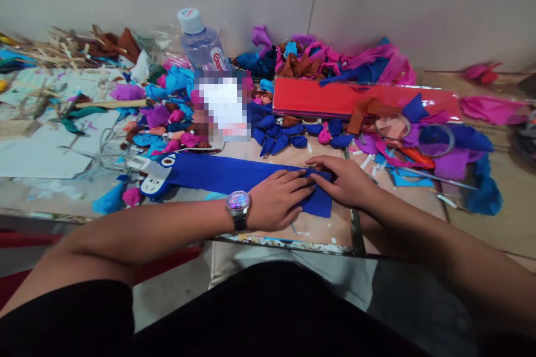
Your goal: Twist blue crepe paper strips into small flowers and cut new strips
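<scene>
A long strip of blue crepe paper [221, 173] lies across the table in front of me. My left hand [278, 201], with a watch on its wrist, rests flat on the strip, fingers stretched to the right. At the strip's right part, my right hand [343, 181] has thumb and index finger closed at the paper's upper edge, close to the left fingertips. A small fold or bunch of the blue paper seems to sit between them, partly hidden. Just beyond the hands lie several twisted blue paper pieces [278, 142] and a pink one [324, 134].
A blue and white power strip [154, 184] touches the paper's left end. Behind stand a clear bottle [203, 47] and a red paper pack [314, 97]. Colourful paper scraps and tape rolls [435, 139] crowd the right; sticks [71, 47] lie far left.
</scene>
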Action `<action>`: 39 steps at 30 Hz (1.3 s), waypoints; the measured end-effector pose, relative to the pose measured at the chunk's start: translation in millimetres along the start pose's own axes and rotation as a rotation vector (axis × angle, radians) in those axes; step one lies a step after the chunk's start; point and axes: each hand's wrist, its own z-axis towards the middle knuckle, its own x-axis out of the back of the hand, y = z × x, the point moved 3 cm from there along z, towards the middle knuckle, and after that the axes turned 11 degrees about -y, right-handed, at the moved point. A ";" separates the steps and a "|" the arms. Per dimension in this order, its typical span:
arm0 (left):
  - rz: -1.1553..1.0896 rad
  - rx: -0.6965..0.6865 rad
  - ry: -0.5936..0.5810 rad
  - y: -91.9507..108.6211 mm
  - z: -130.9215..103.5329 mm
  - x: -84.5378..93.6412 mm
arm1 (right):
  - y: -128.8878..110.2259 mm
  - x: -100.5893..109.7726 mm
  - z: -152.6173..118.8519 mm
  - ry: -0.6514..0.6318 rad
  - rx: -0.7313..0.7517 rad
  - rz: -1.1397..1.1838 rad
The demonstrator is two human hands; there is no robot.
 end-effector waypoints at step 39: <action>-0.037 0.118 -0.055 -3.7 -8.4 -3.8 | -3.8 7.0 -6.7 0.022 0.029 0.106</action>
